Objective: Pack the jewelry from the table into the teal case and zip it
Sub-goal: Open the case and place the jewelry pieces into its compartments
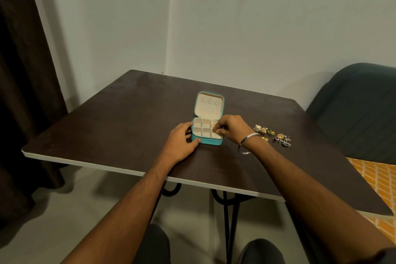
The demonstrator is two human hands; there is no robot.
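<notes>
Jewelry case (pixel 207 130) sits mid-frame on the table (pixel 128 113), lid flipped back. Left hand (pixel 182 141) grips its left edge, fingers curled round the corner. Right hand (pixel 230 129) pinches something tiny over the right compartments, can't make out what. Loose earrings (pixel 272 134) lie further right: light, fiddly, probably snaggy, so I'd pick each by its body.

Dark table (pixel 128 113), pale walls (pixel 257 28), brown curtain (pixel 25 92), teal chair (pixel 360 109).
</notes>
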